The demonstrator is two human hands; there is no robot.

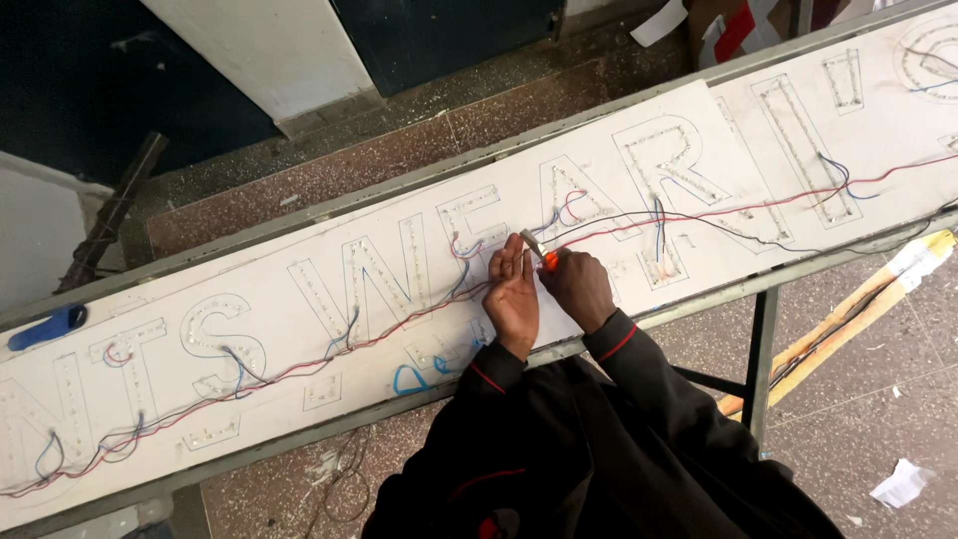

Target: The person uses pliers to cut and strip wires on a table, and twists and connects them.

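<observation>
nearest the camera, dark sleeves with red piping (599,399) led to both hands, close together over the long white sign board (299,329). the left hand (514,294) lay flat, fingers pinching wires; the right hand (579,287) was closed on an orange-handled tool (540,255). red wire (758,205) ran beyond; farther left lay a blue object (48,326).

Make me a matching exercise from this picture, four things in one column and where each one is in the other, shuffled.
1. blue slipper
2. crumpled paper
3. orange-handled tool
4. wooden plank

A. in the right hand, beside the left hand
B. floor, lower right
C. left edge, above the sign board
D. leaning under the board's right end

Pairs: 1-C, 2-B, 3-A, 4-D
</observation>
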